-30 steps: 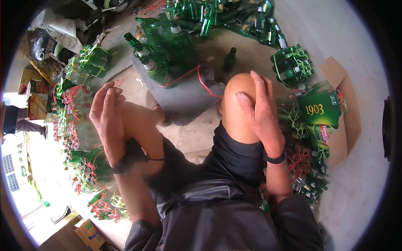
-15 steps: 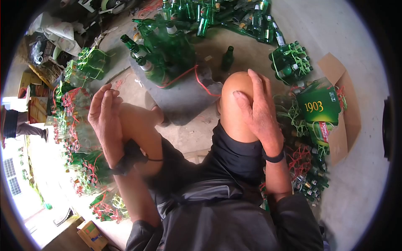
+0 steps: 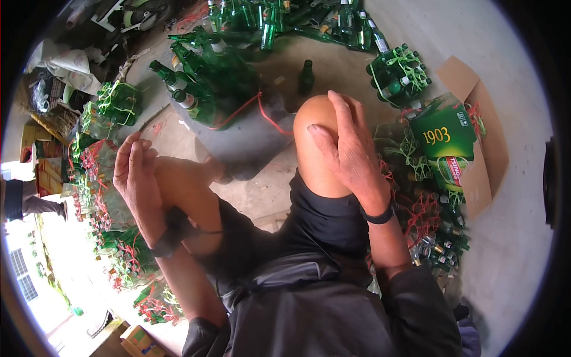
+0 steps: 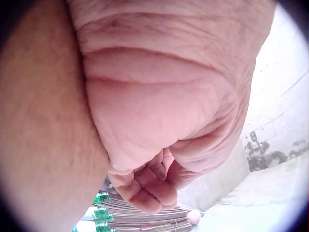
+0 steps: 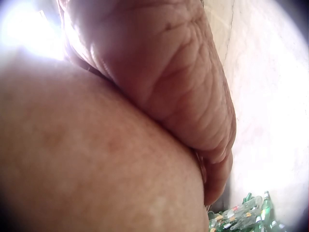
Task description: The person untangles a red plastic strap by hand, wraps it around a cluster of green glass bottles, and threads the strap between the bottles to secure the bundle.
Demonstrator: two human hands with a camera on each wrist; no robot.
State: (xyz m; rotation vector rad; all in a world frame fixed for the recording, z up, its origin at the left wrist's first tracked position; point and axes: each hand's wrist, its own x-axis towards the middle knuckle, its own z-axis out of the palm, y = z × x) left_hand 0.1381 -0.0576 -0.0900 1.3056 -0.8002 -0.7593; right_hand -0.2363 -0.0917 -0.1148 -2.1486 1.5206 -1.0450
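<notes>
My left hand [image 3: 138, 178] rests against the outer side of the left knee [image 3: 178, 175], its fingers loosely bent with nothing in them. In the left wrist view the palm side [image 4: 154, 96] lies along the leg. Over the right knee [image 3: 315, 143] lies my right hand [image 3: 352, 157], fingers extended and thumb apart, also holding nothing. Ahead of the knees, a cluster of green glass bottles [image 3: 199, 98] stands on a dark grey sheet [image 3: 256, 152]. A red string [image 3: 276, 124] runs from the cluster across that sheet. One lone green bottle [image 3: 306, 78] stands just beyond the right knee.
Bottle bundles tied with light green string [image 3: 399, 77] stand at right, near an open green and brown carton [image 3: 440, 134]. More tied bundles [image 3: 95, 190] line the left side. Loose bottles [image 3: 357, 27] lie at the back. Another person's leg [image 3: 44, 206] shows far left.
The head view has turned slightly, so the bottles, carton and knees sit further left and higher in it. Both hands keep their places on the knees.
</notes>
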